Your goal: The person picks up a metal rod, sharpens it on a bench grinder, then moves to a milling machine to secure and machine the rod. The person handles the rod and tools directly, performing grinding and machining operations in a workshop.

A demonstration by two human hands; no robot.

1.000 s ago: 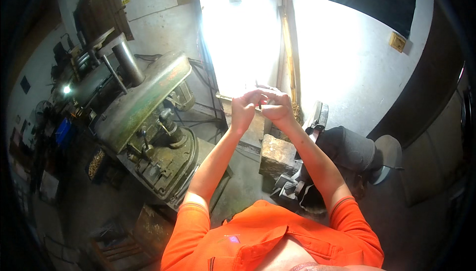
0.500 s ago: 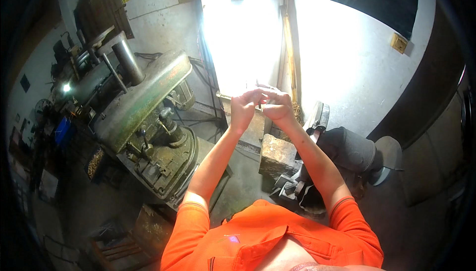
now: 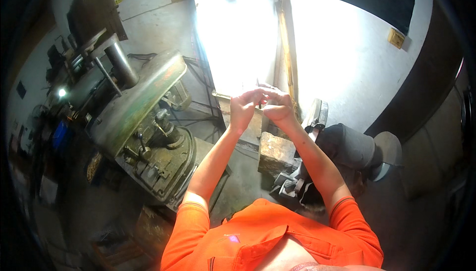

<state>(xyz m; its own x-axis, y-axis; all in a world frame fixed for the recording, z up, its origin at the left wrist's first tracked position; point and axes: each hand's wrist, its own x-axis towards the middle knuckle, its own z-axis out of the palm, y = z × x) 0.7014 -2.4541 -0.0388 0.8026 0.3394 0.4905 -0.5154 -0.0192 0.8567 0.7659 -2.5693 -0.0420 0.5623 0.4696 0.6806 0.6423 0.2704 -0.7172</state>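
Here, thin dark piece [image 3: 259, 103] (small) pinched between both hands' grip.

Both bare forearms rise from the lower edge, out of short orange sleeves, and converge toward the centre of the view, elbows slightly bent. The left hand [image 3: 243, 108] is raised with fingers curled inward and its fingertips meeting those of the right hand [image 3: 278, 106], which is likewise curled, knuckles uppermost. The two hands touch at the fingertips; whether anything is pinched between them cannot be told against the glare
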